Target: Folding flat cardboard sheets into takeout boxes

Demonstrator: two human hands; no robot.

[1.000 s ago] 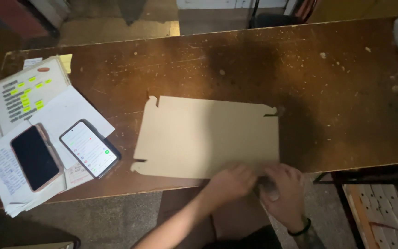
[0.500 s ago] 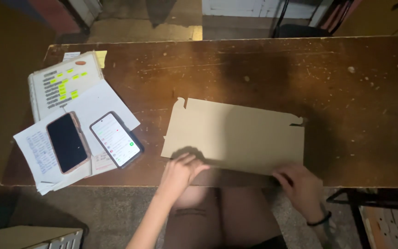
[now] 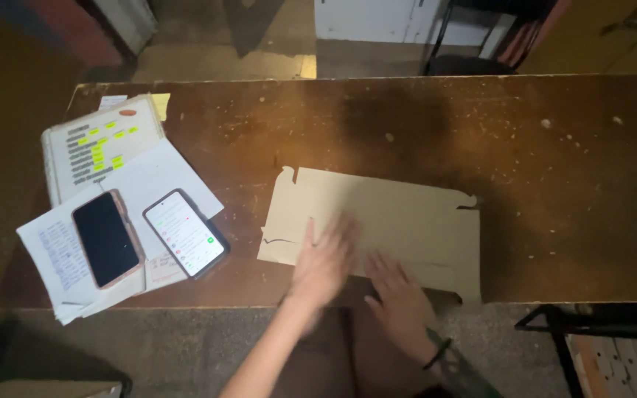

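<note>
Cardboard sheet (image 3: 392, 221) flat on table (image 3: 422, 125); 2 hands, left (image 3: 324, 262), right (image 3: 401, 302), spread flat on it.

Dim, warm light pools mid-bench (image 3: 407, 125); left and near edges fall dark. Both hands smear with motion blur.

Both hands (image 3: 363, 284) press flat cardboard (image 3: 399, 221) on table (image 3: 422, 125).
</note>
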